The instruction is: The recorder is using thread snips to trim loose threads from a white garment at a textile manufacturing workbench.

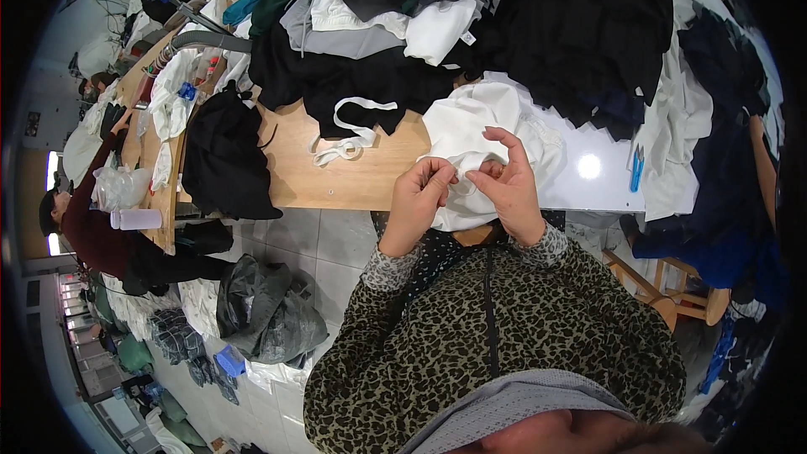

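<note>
A crumpled white garment point(458, 126) lies at the table's front edge, and part of it hangs over that edge. Above it, my left hand point(420, 197) is closed in a pinch, thumb against bent fingers. Whatever is between those fingertips is too small to make out. Close by on the right, my right hand point(514, 193) has its index finger raised and its thumb stretched toward the left hand. Its other fingers are curled, and I see nothing held in it. Blue thread snips point(636, 170) rest on the white tabletop to the right.
White tape point(361, 136) lies loose on the wooden tabletop point(319, 189). Dark garments are heaped behind point(572, 34) and a black bundle point(223, 155) sits left. Wooden stools point(672, 286) stand at right; a grey plastic bag point(265, 303) is on the floor. Other people work at both sides.
</note>
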Action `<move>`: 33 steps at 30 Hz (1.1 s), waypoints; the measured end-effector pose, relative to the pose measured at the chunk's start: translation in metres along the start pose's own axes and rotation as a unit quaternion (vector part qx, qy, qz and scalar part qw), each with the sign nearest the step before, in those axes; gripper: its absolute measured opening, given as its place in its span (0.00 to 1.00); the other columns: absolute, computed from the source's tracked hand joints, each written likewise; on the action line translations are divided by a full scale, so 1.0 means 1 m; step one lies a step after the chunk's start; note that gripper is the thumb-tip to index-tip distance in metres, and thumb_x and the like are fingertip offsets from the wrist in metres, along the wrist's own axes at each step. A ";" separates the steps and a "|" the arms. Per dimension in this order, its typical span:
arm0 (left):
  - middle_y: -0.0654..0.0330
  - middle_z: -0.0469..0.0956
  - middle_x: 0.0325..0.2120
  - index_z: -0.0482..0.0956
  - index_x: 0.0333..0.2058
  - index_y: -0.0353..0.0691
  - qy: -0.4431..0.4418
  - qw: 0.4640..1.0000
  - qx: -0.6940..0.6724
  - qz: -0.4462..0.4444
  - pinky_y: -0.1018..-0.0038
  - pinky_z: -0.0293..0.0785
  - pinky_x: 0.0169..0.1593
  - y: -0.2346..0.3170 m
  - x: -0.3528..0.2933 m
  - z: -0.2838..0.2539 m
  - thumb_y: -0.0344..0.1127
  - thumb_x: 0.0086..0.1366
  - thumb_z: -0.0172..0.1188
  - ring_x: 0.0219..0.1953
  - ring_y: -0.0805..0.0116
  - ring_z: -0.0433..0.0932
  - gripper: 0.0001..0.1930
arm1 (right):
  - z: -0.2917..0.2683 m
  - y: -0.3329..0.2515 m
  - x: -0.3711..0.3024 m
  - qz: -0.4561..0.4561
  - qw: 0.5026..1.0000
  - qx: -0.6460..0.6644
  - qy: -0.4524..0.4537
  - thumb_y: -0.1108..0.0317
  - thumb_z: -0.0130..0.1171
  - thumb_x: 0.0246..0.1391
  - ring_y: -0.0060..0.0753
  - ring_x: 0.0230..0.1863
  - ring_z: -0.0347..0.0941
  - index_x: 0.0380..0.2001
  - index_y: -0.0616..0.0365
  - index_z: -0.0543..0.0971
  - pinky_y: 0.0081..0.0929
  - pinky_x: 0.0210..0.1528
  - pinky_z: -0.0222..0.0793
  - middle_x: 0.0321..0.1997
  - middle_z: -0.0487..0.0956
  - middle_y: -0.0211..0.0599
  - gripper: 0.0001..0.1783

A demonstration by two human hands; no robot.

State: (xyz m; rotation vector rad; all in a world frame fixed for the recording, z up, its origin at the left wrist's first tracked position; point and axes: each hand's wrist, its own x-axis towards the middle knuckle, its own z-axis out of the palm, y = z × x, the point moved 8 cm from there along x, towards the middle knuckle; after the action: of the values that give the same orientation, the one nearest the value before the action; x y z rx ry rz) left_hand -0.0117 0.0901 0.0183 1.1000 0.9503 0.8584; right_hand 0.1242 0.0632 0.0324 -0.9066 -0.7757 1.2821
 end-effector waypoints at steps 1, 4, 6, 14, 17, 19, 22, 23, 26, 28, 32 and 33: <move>0.68 0.73 0.24 0.74 0.32 0.33 -0.002 1.000 -0.021 -0.008 0.87 0.60 0.25 0.000 0.000 0.001 0.31 0.63 0.53 0.22 0.84 0.64 0.06 | -0.001 0.000 0.000 0.000 1.000 0.000 0.001 0.84 0.56 0.45 0.15 0.35 0.66 0.55 0.58 0.59 0.13 0.39 0.64 0.52 0.63 0.32 0.33; 0.68 0.72 0.23 0.74 0.33 0.34 0.010 1.000 -0.015 0.011 0.88 0.59 0.23 0.003 0.001 0.002 0.31 0.62 0.54 0.20 0.85 0.63 0.06 | 0.000 0.000 0.001 -0.004 1.000 -0.002 -0.011 0.85 0.56 0.45 0.14 0.34 0.64 0.55 0.59 0.60 0.12 0.38 0.63 0.54 0.62 0.31 0.32; 0.69 0.71 0.22 0.74 0.34 0.34 0.026 0.999 0.011 0.038 0.88 0.57 0.21 0.006 0.002 -0.001 0.31 0.62 0.55 0.19 0.86 0.62 0.06 | 0.002 -0.002 0.001 -0.013 1.000 -0.004 -0.021 0.85 0.55 0.45 0.14 0.33 0.63 0.55 0.59 0.61 0.11 0.38 0.63 0.55 0.63 0.32 0.31; 0.67 0.72 0.23 0.75 0.33 0.33 0.004 0.991 0.110 0.074 0.87 0.62 0.25 0.010 0.006 0.001 0.29 0.61 0.55 0.20 0.84 0.64 0.05 | 0.003 0.001 0.002 0.008 0.997 -0.060 -0.056 0.82 0.54 0.49 0.15 0.38 0.66 0.54 0.61 0.64 0.13 0.41 0.64 0.48 0.72 0.35 0.27; 0.66 0.72 0.22 0.75 0.32 0.33 -0.003 0.991 0.109 0.081 0.87 0.63 0.25 0.010 0.005 0.001 0.29 0.61 0.55 0.20 0.83 0.64 0.05 | 0.000 0.003 0.001 0.014 0.997 -0.052 -0.052 0.81 0.53 0.50 0.16 0.40 0.68 0.54 0.61 0.64 0.14 0.43 0.65 0.47 0.73 0.36 0.26; 0.64 0.72 0.22 0.75 0.32 0.32 0.003 0.969 0.195 0.148 0.84 0.64 0.25 0.027 0.001 0.008 0.29 0.61 0.56 0.21 0.80 0.67 0.05 | 0.000 0.003 0.001 0.014 0.997 -0.051 -0.053 0.81 0.53 0.50 0.17 0.41 0.68 0.54 0.61 0.64 0.14 0.43 0.65 0.47 0.73 0.37 0.26; 0.61 0.73 0.22 0.74 0.32 0.32 0.019 0.925 0.295 0.237 0.81 0.65 0.26 0.039 -0.002 0.014 0.29 0.60 0.56 0.23 0.77 0.69 0.06 | 0.003 0.000 0.000 0.010 0.995 -0.074 -0.062 0.81 0.53 0.51 0.16 0.41 0.68 0.54 0.61 0.63 0.14 0.43 0.65 0.47 0.73 0.37 0.26; 0.61 0.73 0.23 0.74 0.31 0.32 0.029 0.914 0.310 0.261 0.81 0.65 0.26 0.041 -0.004 0.014 0.29 0.60 0.56 0.23 0.77 0.69 0.06 | 0.004 0.002 0.000 0.018 0.995 -0.073 -0.065 0.81 0.53 0.51 0.16 0.41 0.69 0.55 0.61 0.63 0.14 0.43 0.66 0.46 0.74 0.37 0.26; 0.66 0.72 0.21 0.74 0.32 0.33 0.018 0.959 0.233 0.158 0.86 0.62 0.25 0.023 0.004 0.004 0.29 0.61 0.56 0.21 0.83 0.66 0.05 | 0.004 0.003 0.000 0.024 0.994 -0.077 -0.069 0.81 0.52 0.51 0.16 0.39 0.69 0.55 0.60 0.64 0.14 0.42 0.66 0.44 0.75 0.36 0.26; 0.66 0.71 0.20 0.74 0.31 0.33 0.014 0.970 0.199 0.140 0.85 0.62 0.24 0.015 0.006 0.001 0.29 0.61 0.56 0.21 0.83 0.66 0.05 | 0.005 0.004 0.000 0.023 0.994 -0.080 -0.069 0.81 0.52 0.51 0.16 0.39 0.69 0.55 0.60 0.64 0.14 0.41 0.66 0.43 0.75 0.36 0.26; 0.67 0.71 0.20 0.74 0.30 0.33 0.021 0.966 0.204 0.157 0.84 0.62 0.23 0.021 0.004 0.001 0.28 0.60 0.56 0.21 0.84 0.66 0.04 | 0.001 0.006 0.001 0.000 0.989 -0.132 -0.067 0.80 0.54 0.50 0.18 0.38 0.70 0.47 0.63 0.71 0.14 0.40 0.67 0.41 0.76 0.35 0.19; 0.67 0.71 0.20 0.74 0.30 0.33 0.021 0.966 0.204 0.157 0.84 0.62 0.23 0.024 0.003 0.003 0.28 0.60 0.56 0.21 0.84 0.66 0.04 | 0.003 0.003 0.001 -0.016 0.977 -0.199 -0.080 0.79 0.54 0.50 0.20 0.39 0.71 0.44 0.65 0.74 0.15 0.39 0.67 0.41 0.75 0.36 0.15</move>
State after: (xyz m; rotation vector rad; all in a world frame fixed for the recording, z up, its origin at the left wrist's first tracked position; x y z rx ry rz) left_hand -0.0102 0.0980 0.0413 1.6242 1.0314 0.9681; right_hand 0.1206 0.0643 0.0312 -1.1111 -1.1975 1.2019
